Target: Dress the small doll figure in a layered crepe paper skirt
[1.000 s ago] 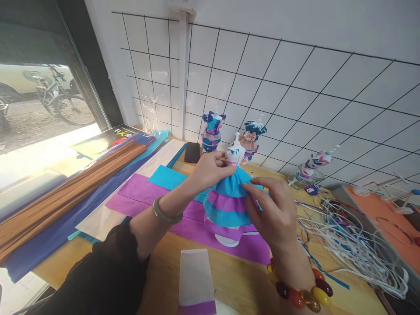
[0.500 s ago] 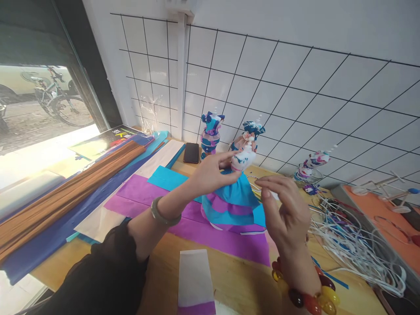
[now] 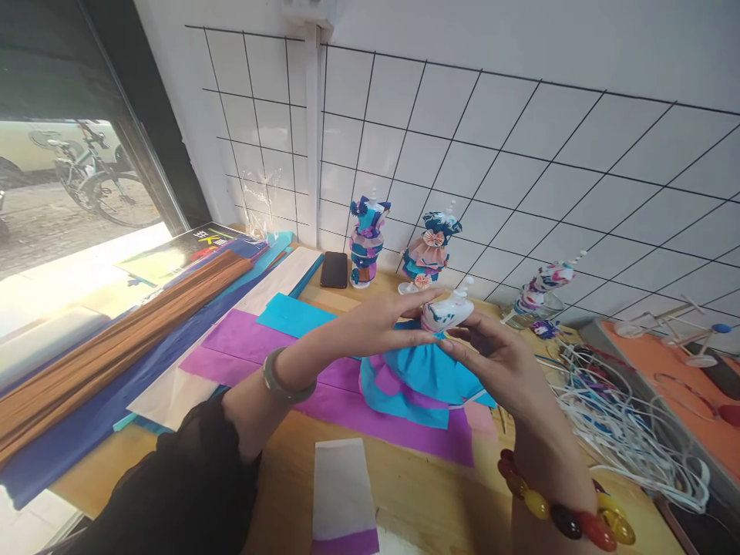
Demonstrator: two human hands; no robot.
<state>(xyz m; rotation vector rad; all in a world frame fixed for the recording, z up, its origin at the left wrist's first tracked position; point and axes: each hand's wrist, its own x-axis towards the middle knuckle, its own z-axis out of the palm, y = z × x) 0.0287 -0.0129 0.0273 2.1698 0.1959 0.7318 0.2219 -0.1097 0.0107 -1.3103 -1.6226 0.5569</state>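
Compared with half a second ago, the right hand (image 3: pixel 506 358) is in from the side: its fingertips were apart from the small dress form (image 3: pixel 448 314), and now they meet it at the waist. The left hand (image 3: pixel 385 320) keeps its place there, thumb in front and fingers behind. Both hands are closed on the form, the thumbs almost touching over the blue top tier of its layered skirt (image 3: pixel 425 370). The form, held between the two sets of fingers, sits lower than before and leans further to the right. Beyond the left fingers, the pink-and-teal figure (image 3: pixel 428 250) (partly hidden earlier by the form's top) shows from head to base.

As for containers, a clear glass bowl (image 3: pixel 552 308) stands beyond the right fingers and to their right. A tilted patterned figure (image 3: pixel 549 284) leans there, though whether its lower end is inside the bowl or behind it is hard to tell. Well to the right of the right fingers, an orange-floored tray (image 3: pixel 639 362) holds a white-wheeled model (image 3: pixel 664 331), a blue ball (image 3: pixel 721 329) and a thin ring.
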